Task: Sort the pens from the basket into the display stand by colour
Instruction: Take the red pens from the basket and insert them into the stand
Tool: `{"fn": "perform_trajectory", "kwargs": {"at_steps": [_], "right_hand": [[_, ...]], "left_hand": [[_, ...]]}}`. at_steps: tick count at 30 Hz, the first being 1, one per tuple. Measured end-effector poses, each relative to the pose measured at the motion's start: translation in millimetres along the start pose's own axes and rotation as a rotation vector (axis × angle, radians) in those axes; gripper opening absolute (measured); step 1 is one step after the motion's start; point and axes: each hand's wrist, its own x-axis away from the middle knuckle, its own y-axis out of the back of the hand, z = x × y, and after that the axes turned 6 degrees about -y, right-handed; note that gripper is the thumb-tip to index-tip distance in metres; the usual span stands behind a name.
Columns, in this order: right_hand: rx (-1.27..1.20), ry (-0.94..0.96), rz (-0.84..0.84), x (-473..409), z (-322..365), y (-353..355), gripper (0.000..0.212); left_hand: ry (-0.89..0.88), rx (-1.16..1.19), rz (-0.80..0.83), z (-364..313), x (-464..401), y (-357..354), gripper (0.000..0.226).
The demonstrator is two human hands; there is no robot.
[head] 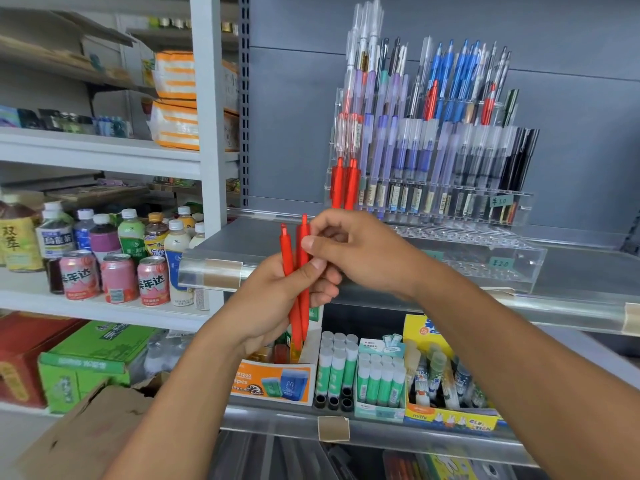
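Note:
My left hand (pixel 277 299) grips a small bunch of red pens (pixel 297 271) upright in front of the shelf edge. My right hand (pixel 349 247) pinches the upper part of one of these red pens between thumb and fingers. Behind them stands the clear acrylic display stand (pixel 433 209), tiered, with red pens (pixel 343 183) in its left slots, purple and blue pens in the middle and black pens at the right. The stand's lower front row of holes (pixel 460 244) shows no pens. The basket is out of sight.
Glue sticks (pixel 360 372) and boxed stationery fill the shelf below my hands. To the left a white rack holds drink bottles and pink cans (pixel 114 278), with green and red cartons beneath. A cardboard box (pixel 86 434) sits at the lower left.

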Motion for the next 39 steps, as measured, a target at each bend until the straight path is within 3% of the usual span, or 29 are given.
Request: {"fn": "perform_trajectory", "kwargs": {"at_steps": [5, 15, 24, 28, 39], "right_hand": [[-0.102, 0.01, -0.221, -3.1, -6.4, 3.7, 0.013], [-0.054, 0.028, -0.258, -2.2, -5.7, 8.6, 0.009], [-0.204, 0.016, -0.551, -10.0, 14.9, 54.1, 0.009], [-0.128, 0.056, -0.663, -17.8, 20.8, 66.7, 0.013], [0.052, 0.028, -0.668, -31.2, 16.2, 59.2, 0.018]], "left_hand": [[-0.02, -0.015, -0.036, 1.1, -2.5, 0.1, 0.022], [-0.03, -0.073, -0.056, -2.5, -1.3, -8.0, 0.025], [-0.022, -0.12, -0.149, -2.2, -1.2, -0.7, 0.021], [-0.02, -0.138, -0.118, -0.5, -2.1, -1.5, 0.024], [-0.027, -0.174, -0.103, -2.9, -0.6, -2.8, 0.025]]}}
